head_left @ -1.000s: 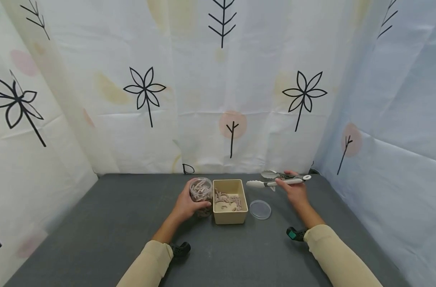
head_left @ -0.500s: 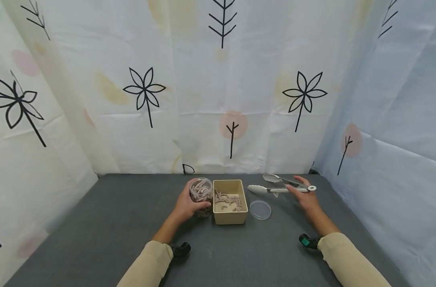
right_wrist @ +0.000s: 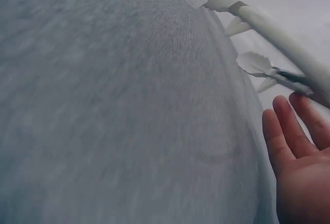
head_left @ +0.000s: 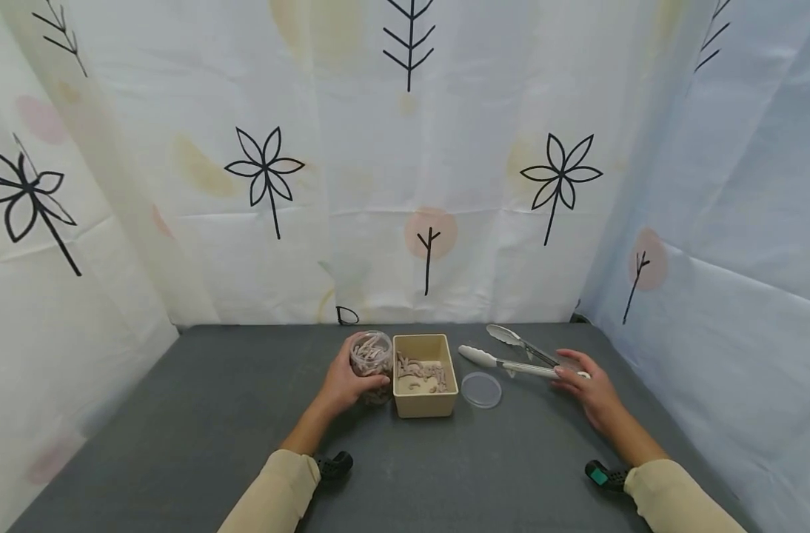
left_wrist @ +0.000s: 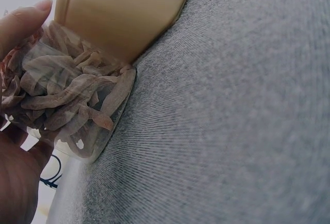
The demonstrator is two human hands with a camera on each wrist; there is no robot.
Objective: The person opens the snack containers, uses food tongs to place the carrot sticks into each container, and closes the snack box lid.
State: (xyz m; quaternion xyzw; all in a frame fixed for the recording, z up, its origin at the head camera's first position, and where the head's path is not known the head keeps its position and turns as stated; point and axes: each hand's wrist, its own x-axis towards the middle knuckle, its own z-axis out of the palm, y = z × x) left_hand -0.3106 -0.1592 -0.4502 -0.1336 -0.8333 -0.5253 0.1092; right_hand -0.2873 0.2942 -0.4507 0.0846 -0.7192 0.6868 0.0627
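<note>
My left hand (head_left: 342, 381) grips a clear plastic jar (head_left: 372, 354) from its left side, thumb across the front. The open-topped jar is packed with pale brownish strips (left_wrist: 67, 87) and stands right beside a beige rectangular bin (head_left: 426, 404). Similar curled pieces (head_left: 421, 370) lie on the bin's floor. On the right, my right hand (head_left: 594, 392) holds the handle end of white-and-grey kitchen tongs (head_left: 525, 368) between thumb and forefinger. The tongs' arms are spread, heads pointing left. Three fingers (right_wrist: 296, 128) extend under the tongs in the right wrist view.
A round clear lid (head_left: 481, 390) lies flat just right of the bin. The dark grey tabletop (head_left: 405, 474) stretches in front, and a white patterned curtain (head_left: 352, 252) hangs along the back and both sides.
My right hand has moved right and toward me, drawing the tongs' handle end with it; the tongs have turned and now slant. My left hand and the jar have stayed in place.
</note>
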